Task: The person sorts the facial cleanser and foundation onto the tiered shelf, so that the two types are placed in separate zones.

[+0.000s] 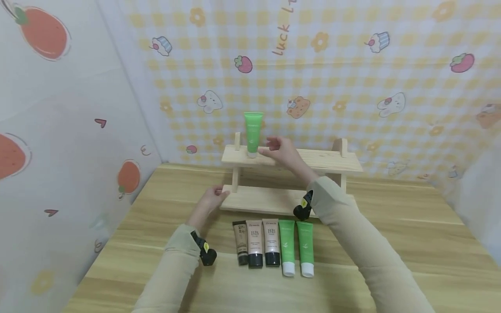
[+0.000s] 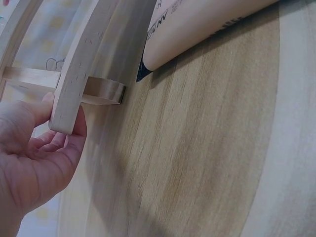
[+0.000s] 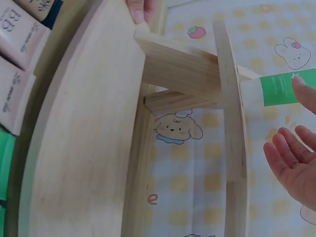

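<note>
On the upper board of a two-tier wooden shelf (image 1: 270, 199) a green tube (image 1: 253, 130) stands upright on its white cap, near the left end. My right hand (image 1: 282, 152) is just right of the tube, fingers spread apart; in the right wrist view the thumb (image 3: 305, 93) overlaps the green tube (image 3: 284, 89). At the left end of the lower board, my left hand (image 1: 211, 199) pinches the wood between thumb and fingers, as the left wrist view shows with the board end (image 2: 66, 116).
In front of the shelf lie a narrow beige tube (image 1: 241, 241), two pinkish BB tubes (image 1: 255, 239) with black caps, and two green tubes (image 1: 287, 243) with white caps. They rest in a row on the wood-grain table (image 1: 129, 261). A checked cloth (image 1: 352, 87) hangs behind.
</note>
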A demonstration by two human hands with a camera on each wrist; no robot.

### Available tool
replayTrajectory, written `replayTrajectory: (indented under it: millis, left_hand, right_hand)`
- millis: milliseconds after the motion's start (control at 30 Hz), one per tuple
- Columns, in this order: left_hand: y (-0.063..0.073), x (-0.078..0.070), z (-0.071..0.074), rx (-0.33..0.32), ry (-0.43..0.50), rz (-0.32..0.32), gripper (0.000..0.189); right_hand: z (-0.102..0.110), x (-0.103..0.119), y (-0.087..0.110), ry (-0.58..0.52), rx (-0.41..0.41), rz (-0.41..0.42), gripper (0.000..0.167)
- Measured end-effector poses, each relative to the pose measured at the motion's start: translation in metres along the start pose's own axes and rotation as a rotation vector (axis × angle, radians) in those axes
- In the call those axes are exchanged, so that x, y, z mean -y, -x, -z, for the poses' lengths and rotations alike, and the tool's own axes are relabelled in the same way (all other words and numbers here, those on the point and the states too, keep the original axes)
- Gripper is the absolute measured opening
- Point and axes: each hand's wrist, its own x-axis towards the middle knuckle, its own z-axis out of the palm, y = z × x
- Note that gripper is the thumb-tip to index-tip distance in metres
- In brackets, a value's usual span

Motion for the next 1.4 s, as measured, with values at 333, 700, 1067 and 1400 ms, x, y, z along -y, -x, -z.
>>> replayTrajectory:
  millis: [333,700,1067,1400]
  left_hand:
    - [0.001,0.000,0.002,0.030,-0.016,0.008,0.057]
    - [0.003,-0.002,0.000,0.035,-0.013,-0.018,0.058]
    - [0.003,-0.003,0.005,0.049,-0.068,-0.013,0.058]
    - [0.002,-0.005,0.007,0.079,-0.072,-0.011,0.059]
  right_hand:
    - [0.007,-0.015,0.021,0.026,-0.016,0.001,0.056]
    - [0.012,-0.027,0.046,0.054,-0.014,-0.027,0.051]
    - [0.020,-0.048,0.072,0.106,0.050,-0.090,0.056]
    - [0.021,-0.071,0.094,0.113,0.076,-0.125,0.057]
